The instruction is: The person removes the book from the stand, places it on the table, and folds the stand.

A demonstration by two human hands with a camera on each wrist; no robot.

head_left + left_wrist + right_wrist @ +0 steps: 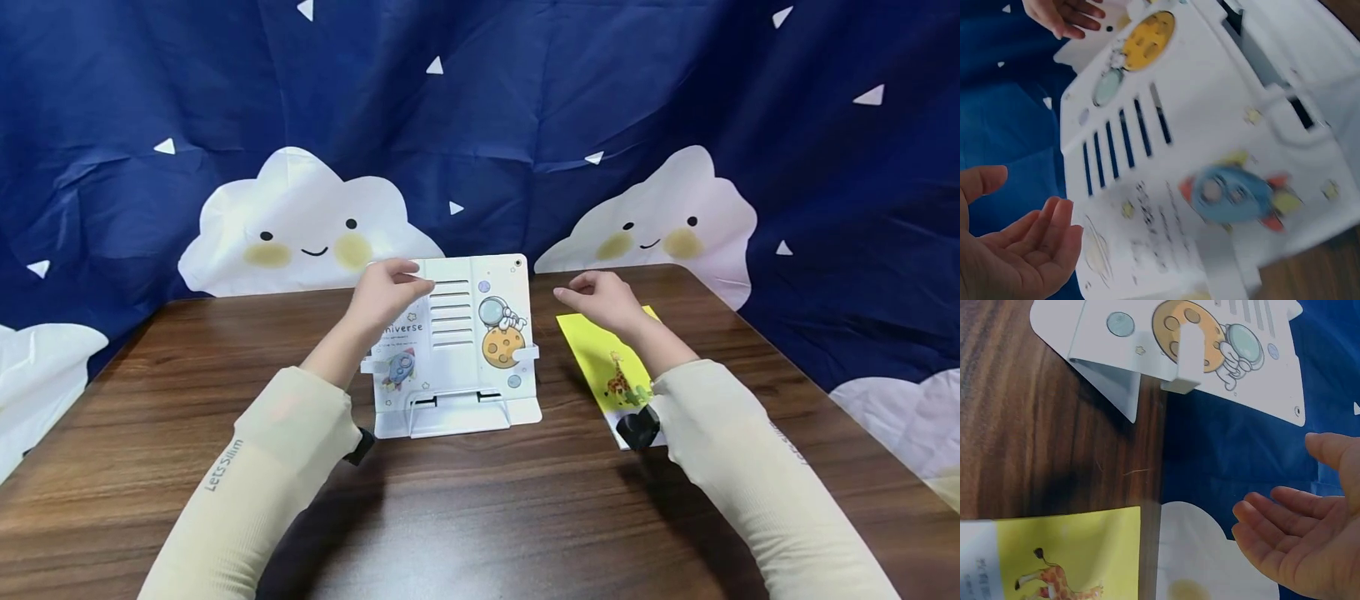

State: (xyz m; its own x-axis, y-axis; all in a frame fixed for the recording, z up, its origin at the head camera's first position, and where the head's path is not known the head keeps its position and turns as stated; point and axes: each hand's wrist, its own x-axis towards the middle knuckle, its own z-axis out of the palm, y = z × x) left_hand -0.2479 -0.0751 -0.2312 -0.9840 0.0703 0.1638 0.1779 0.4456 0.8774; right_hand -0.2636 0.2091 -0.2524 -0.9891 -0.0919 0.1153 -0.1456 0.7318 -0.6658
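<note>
A white book stand (452,367) printed with a rocket and an astronaut on a moon stands upright on the table, its clear front ledge toward me. My left hand (384,293) is at the stand's upper left corner, fingers relaxed and thumb apart, with nothing between them; the left wrist view shows the palm (1029,256) beside the stand's edge. To the right of the stand hangs my right hand (600,298), loosely bent and holding nothing. Below that hand lies a yellow book (600,358) with a giraffe on its cover, partly hidden by the right forearm.
The brown wooden table (465,517) reaches back to a dark blue curtain (480,108) with smiling white clouds. White side clips (527,353) stick out at both edges of the stand. A dark wrist camera (639,428) overlaps the book's near end.
</note>
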